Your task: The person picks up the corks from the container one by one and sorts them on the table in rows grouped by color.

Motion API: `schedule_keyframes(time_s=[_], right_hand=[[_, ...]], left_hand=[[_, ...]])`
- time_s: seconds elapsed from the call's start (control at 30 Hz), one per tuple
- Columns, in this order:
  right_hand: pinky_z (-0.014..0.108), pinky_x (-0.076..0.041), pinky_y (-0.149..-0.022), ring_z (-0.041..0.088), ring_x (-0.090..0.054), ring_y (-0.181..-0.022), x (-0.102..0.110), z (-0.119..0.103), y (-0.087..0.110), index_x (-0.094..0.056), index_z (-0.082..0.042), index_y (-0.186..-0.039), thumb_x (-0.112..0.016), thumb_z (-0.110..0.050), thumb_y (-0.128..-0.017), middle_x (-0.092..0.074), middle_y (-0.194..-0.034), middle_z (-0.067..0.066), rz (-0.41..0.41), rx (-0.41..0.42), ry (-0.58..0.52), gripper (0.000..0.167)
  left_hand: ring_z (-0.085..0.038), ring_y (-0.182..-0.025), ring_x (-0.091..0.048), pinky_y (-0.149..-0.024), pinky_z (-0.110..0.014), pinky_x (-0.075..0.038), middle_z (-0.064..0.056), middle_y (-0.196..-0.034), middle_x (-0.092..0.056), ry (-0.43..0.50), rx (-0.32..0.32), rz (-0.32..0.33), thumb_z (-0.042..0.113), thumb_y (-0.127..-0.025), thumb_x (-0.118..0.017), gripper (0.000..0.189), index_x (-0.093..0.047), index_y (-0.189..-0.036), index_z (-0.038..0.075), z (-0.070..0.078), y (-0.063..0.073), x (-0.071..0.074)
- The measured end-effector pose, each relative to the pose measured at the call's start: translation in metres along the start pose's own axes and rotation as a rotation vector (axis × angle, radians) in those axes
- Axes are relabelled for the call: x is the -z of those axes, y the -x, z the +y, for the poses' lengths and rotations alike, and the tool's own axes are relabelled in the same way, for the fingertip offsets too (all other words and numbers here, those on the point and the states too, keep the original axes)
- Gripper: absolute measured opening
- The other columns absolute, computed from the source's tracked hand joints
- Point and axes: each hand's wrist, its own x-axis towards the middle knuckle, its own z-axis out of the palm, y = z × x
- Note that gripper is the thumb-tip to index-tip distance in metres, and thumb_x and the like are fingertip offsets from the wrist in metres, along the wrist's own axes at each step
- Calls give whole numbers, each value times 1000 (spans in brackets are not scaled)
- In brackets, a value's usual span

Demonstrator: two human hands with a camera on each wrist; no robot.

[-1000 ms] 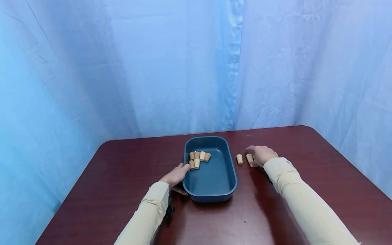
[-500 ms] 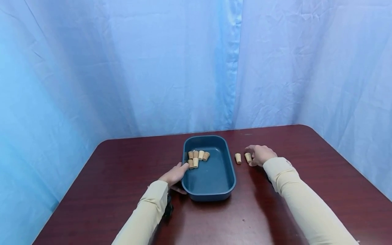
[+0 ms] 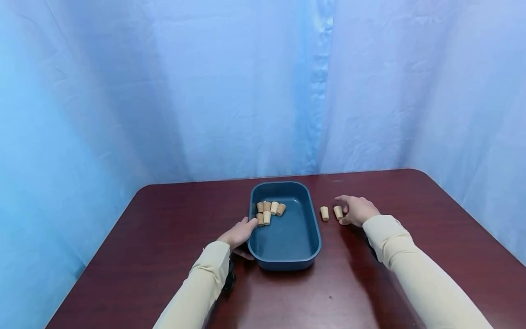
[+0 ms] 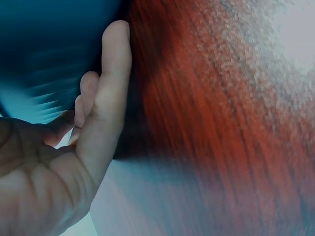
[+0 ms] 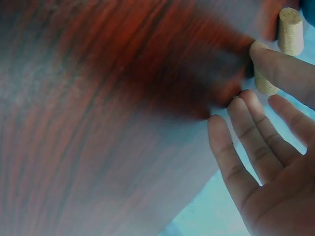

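Observation:
My left hand (image 3: 240, 234) holds the left wall of a dark blue rectangular tray (image 3: 318, 244), its thumb over the rim. In the left wrist view its fingers (image 4: 114, 69) lie along the outside of the wall. Several tapered corks (image 3: 267, 218) are grouped by the left wall inside the tray. To the right of the tray, my right hand (image 3: 358, 210) is beside a cork (image 3: 338, 212), with the thumb tip right at its near end. Another cork (image 3: 324, 213) lies between that one and the tray. In the right wrist view the fingers are spread and fairly straight, and the thumb partly hides the nearest cork (image 5: 266, 86).
The tray and loose corks are on a dark red-brown wooden table (image 3: 172, 219) with rounded far corners. Pale blue curtains (image 3: 230, 91) hang behind and around it. Both arms wear cream sleeves, and a dark device (image 3: 229, 276) is on the left wrist.
The right hand has eased slightly to the right, away from the cork beside it. The left hand, tray and corks keep their places, while the head view shifts a little.

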Motion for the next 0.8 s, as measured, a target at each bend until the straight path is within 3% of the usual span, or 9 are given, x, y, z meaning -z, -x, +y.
schedule_keyframes(time_s=[0.1, 0.33, 0.57, 0.8], right_hand=[[35, -47, -68, 26, -52, -84, 4, 4, 3, -53, 2, -142, -80, -3, -83, -53, -86, 7, -12, 24, -14, 65], [38, -58, -69, 31, -55, -89, 16, -5, 11, -52, 6, -141, -78, 0, -83, -60, -99, 19, -62, 66, -23, 64], [46, -58, -77, 30, -62, -92, 25, -34, 13, -60, 4, -135, -72, -11, -93, -67, -110, 21, 82, 143, -34, 46], [47, -60, -80, 29, -65, -95, 29, -75, 13, -67, -1, -129, -69, -11, -97, -69, -105, 14, 167, 237, -90, 33]], left_hand=[[-39, -104, -65, -64, -45, -65, -27, -165, -6, 2, 2, 1, 40, -106, -34, 74, -7, -163, 1, 2, -1, -3], [-40, -106, -64, -64, -45, -65, -26, -166, -4, 2, 15, 9, 40, -106, -34, 74, -6, -163, 1, 3, -2, -3], [-41, -108, -62, -64, -45, -65, -27, -165, -6, -2, 18, 12, 39, -106, -34, 73, -8, -163, 1, 3, -1, -2], [-39, -104, -64, -64, -45, -65, -27, -163, -12, 4, 13, 12, 39, -106, -35, 71, -13, -162, 1, 3, -2, -3]])
